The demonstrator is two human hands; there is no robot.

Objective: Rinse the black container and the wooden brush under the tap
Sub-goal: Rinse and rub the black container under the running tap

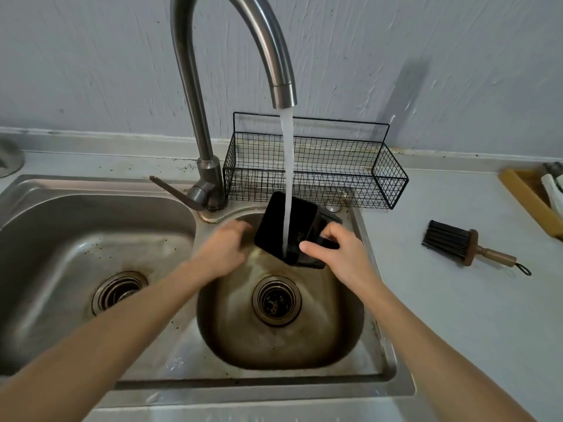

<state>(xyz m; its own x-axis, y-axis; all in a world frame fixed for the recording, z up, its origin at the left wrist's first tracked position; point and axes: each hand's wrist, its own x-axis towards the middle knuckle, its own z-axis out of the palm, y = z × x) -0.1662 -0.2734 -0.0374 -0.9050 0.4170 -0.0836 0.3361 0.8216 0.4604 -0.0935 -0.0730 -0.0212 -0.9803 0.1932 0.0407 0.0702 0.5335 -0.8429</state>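
While water runs from the tap [285, 95] straight into the black container [281, 225], the head view shows the right hand [341, 251] gripping that container by its near right edge, thumb across the rim and fingers curled behind, holding it tilted over the small right-hand basin of the sink [377, 354] with its mouth turned up toward the stream. The left hand [224, 249] sits just beside the container's left wall, fingers bent toward it; whether they touch it I cannot tell. So the container rinse looks under way, and the brush is not yet done. The wooden brush [467, 246] lies on the table [457, 315] well apart to the right of both hands, its long axis running left to right, dark bristles nearest the sink and the handle with its loop pointing away. The right hand is the nearer one, and would likely meet the bristle end first.
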